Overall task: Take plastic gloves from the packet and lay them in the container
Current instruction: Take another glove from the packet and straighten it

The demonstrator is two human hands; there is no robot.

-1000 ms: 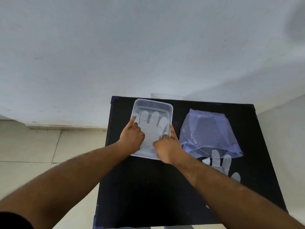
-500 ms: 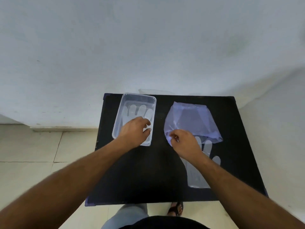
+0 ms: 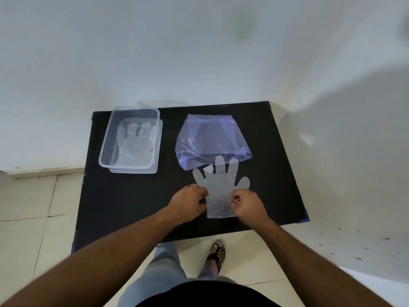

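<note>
A clear plastic container [image 3: 105,149] stands at the back left of the black table [image 3: 124,207], with a see-through glove [image 3: 135,147] lying flat inside it. To its right lies the bluish plastic packet [image 3: 210,138], its mouth facing me. A second clear glove [image 3: 218,187] lies flat on the table just in front of the packet, fingertips overlapping the packet's mouth. My left hand [image 3: 188,203] pinches the glove's left edge near the cuff. My right hand [image 3: 247,203] pinches its right edge.
The table stands against a white wall, with tiled floor to the left and in front. A clear lid or second tub [image 3: 161,104] peeks out behind the table's back edge. My legs and a sandalled foot [image 3: 217,253] are below the front edge.
My left hand left the container and came over to the glove in front of the packet. My right hand moved back from the packet's mouth. Both now pinch the glove's sides.
</note>
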